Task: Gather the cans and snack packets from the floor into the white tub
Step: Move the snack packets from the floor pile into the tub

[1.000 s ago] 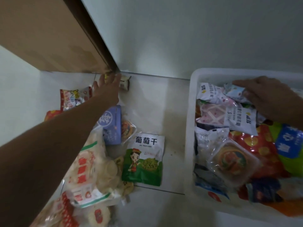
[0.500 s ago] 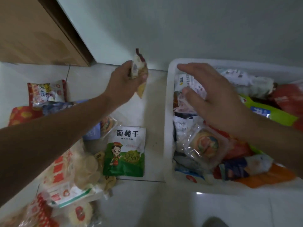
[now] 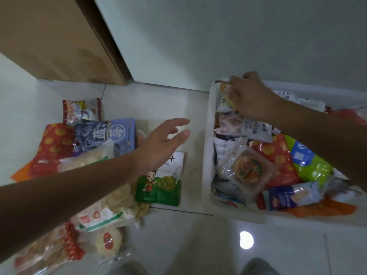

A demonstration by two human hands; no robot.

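White tub [image 3: 207,147] holds crinkly wrappers [image 3: 248,171]; right hand [image 3: 252,96] pinches small packet [image 3: 225,90].

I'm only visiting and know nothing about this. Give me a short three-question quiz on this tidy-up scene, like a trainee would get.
1. True or false: the left hand grips a packet.
2. What does the right hand pinch over the white tub? A a can; B a small yellowish packet; C nothing.
3. Fill in: the green packet lies on the ___, beside the tub.
Key: 1 false; 2 B; 3 floor.
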